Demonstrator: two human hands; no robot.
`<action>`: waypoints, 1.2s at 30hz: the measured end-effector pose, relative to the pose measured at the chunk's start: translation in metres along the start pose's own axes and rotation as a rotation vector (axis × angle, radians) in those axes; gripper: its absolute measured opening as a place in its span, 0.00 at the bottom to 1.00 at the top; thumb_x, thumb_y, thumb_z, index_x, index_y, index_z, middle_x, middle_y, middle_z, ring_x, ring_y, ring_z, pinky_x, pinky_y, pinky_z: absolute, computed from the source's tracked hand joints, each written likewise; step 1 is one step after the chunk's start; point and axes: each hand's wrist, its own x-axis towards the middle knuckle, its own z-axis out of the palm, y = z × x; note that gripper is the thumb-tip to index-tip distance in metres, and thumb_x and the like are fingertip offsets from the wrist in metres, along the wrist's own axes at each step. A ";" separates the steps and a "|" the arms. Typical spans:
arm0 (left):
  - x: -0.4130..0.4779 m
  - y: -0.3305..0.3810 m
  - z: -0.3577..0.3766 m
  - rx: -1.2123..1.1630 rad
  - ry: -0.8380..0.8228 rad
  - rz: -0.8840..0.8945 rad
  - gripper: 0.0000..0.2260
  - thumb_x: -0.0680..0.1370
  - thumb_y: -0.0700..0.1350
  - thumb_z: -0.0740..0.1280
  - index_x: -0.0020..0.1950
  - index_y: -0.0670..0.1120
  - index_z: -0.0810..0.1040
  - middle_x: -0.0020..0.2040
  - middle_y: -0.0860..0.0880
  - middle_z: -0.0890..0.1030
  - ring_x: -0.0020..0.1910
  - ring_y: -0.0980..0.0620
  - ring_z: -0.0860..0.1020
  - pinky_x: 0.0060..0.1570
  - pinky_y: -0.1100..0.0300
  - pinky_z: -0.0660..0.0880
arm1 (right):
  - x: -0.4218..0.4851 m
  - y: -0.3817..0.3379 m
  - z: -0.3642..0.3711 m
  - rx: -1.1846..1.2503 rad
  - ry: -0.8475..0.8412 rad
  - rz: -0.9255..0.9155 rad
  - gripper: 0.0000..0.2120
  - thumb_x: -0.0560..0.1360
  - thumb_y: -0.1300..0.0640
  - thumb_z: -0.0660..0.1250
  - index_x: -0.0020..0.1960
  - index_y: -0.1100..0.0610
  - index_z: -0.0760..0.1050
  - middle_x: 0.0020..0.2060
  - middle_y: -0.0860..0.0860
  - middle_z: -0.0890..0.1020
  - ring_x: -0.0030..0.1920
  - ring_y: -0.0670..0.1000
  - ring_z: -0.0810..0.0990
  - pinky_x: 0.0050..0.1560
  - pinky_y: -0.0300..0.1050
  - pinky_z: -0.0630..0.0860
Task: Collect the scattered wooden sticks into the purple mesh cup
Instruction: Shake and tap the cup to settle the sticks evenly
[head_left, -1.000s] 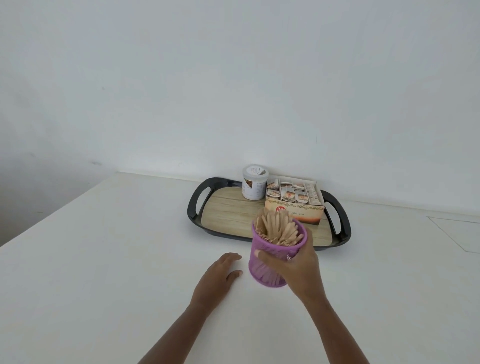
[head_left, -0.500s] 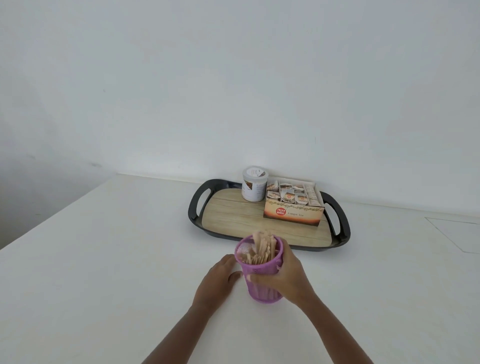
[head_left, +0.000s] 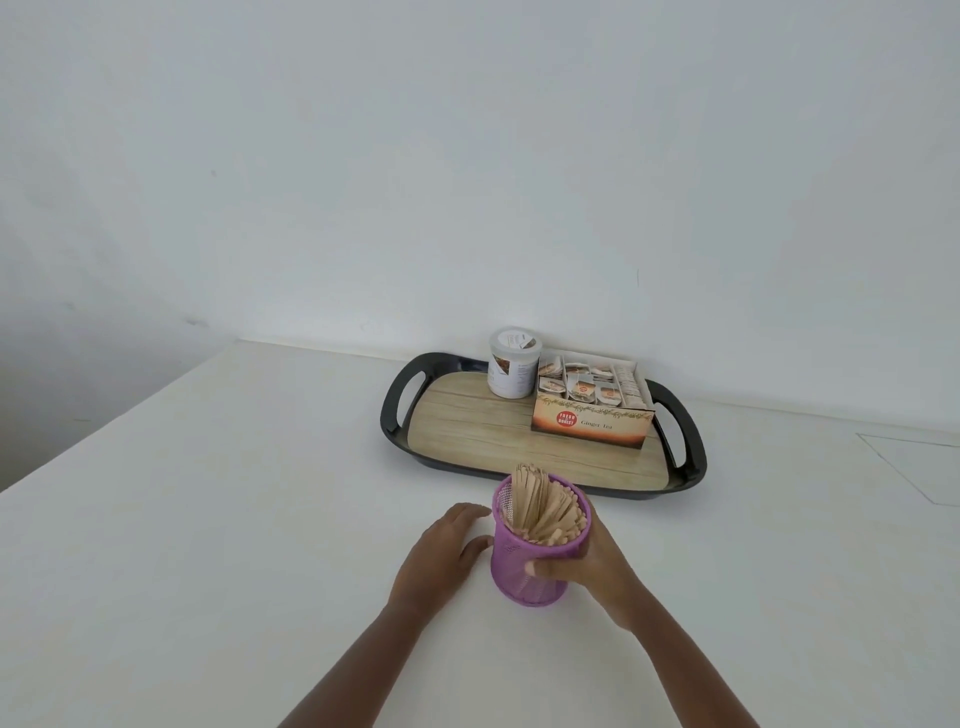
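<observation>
The purple mesh cup (head_left: 519, 556) stands upright on the white table, just in front of the tray. A bundle of wooden sticks (head_left: 543, 506) fills it and leans toward the back left. My right hand (head_left: 587, 564) wraps around the cup's right side and front. Flat on the table lies my left hand (head_left: 441, 553), palm down, its fingers spread and close to the cup's left side. No loose sticks show on the table.
A black tray (head_left: 400, 400) with a wood-grain floor sits behind the cup near the wall. On it stand a white lidded tub (head_left: 511, 371) and an open ginger tea box (head_left: 592, 421). The table's left edge (head_left: 119, 410) runs diagonally.
The cup came down from a tilted, raised position to stand upright on the table, nearer to me. My left hand has stayed flat beside it.
</observation>
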 end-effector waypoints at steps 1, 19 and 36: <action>0.000 0.000 0.000 -0.002 0.003 0.002 0.15 0.80 0.46 0.60 0.66 0.46 0.69 0.65 0.49 0.73 0.63 0.51 0.73 0.62 0.61 0.67 | 0.000 0.000 -0.002 -0.006 -0.037 0.023 0.40 0.55 0.64 0.76 0.64 0.51 0.66 0.56 0.50 0.78 0.53 0.44 0.79 0.44 0.35 0.78; -0.007 0.005 -0.006 0.050 0.044 0.103 0.14 0.79 0.37 0.57 0.59 0.49 0.77 0.68 0.50 0.71 0.58 0.51 0.77 0.54 0.58 0.75 | -0.003 0.017 0.048 -0.075 0.675 -0.176 0.43 0.56 0.57 0.81 0.64 0.49 0.63 0.56 0.47 0.74 0.57 0.50 0.76 0.53 0.41 0.77; -0.003 0.004 -0.006 0.005 0.041 0.074 0.19 0.78 0.32 0.57 0.67 0.46 0.70 0.68 0.50 0.71 0.64 0.52 0.72 0.59 0.64 0.69 | -0.005 0.012 -0.007 -0.051 0.125 -0.034 0.33 0.65 0.67 0.75 0.62 0.50 0.64 0.65 0.55 0.66 0.64 0.53 0.70 0.56 0.46 0.76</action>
